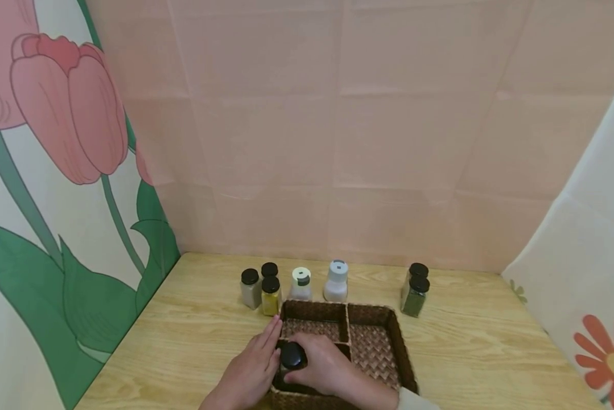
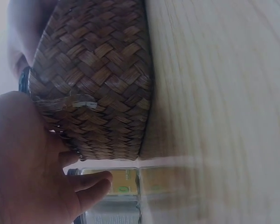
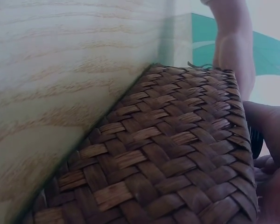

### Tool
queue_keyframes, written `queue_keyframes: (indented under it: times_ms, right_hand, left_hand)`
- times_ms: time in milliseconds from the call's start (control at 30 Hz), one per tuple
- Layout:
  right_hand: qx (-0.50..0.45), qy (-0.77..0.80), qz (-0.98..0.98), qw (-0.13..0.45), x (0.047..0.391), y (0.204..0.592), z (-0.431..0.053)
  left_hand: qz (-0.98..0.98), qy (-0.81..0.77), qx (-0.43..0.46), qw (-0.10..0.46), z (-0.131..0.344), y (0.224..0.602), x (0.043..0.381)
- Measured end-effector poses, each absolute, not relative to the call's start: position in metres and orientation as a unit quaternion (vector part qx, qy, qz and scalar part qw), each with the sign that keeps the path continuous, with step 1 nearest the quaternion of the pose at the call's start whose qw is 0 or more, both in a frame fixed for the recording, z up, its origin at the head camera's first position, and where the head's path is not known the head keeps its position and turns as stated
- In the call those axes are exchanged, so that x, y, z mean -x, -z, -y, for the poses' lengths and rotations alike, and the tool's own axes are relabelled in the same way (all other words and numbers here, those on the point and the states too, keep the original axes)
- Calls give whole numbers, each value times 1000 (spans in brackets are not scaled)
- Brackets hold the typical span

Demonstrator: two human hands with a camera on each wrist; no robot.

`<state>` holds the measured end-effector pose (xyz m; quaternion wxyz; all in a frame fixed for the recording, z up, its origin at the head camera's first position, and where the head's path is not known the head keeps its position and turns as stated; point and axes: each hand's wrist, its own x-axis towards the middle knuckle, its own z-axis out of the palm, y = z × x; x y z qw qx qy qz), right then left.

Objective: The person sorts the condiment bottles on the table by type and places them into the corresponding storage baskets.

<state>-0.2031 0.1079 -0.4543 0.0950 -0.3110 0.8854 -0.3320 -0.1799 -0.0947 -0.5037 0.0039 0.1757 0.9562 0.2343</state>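
A brown woven basket (image 1: 307, 400) with compartments sits at the front of the wooden table. My right hand (image 1: 327, 364) grips a black-capped jar (image 1: 293, 355) inside the front-left compartment; the jar's lower part is hidden by the basket and fingers. Along the basket's left side lies my left hand (image 1: 253, 364), fingers straight and touching the rim. In the left wrist view its fingers (image 2: 94, 186) extend past the woven wall (image 2: 98, 79), near the yellow jar. The right wrist view shows the basket's outer wall (image 3: 154, 158), with part of the right hand (image 3: 273, 135) at the rim.
Behind the basket's left corner stand a pale-grey jar (image 1: 250, 290), a yellow jar (image 1: 271, 297) and another black-lidded jar (image 1: 269, 270). Two white-topped bottles (image 1: 336, 282) are behind it. Right of these, a dark green jar (image 1: 414, 297) stands before another black-lidded jar (image 1: 418, 270).
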Motion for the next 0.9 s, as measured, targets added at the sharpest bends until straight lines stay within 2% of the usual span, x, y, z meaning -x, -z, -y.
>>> queue_keyframes:
  times_ms: [900]
  right_hand:
    - [316, 311, -891, 94, 200, 457, -103]
  left_hand:
    - [-951, -262, -163, -5, 94, 506, 179]
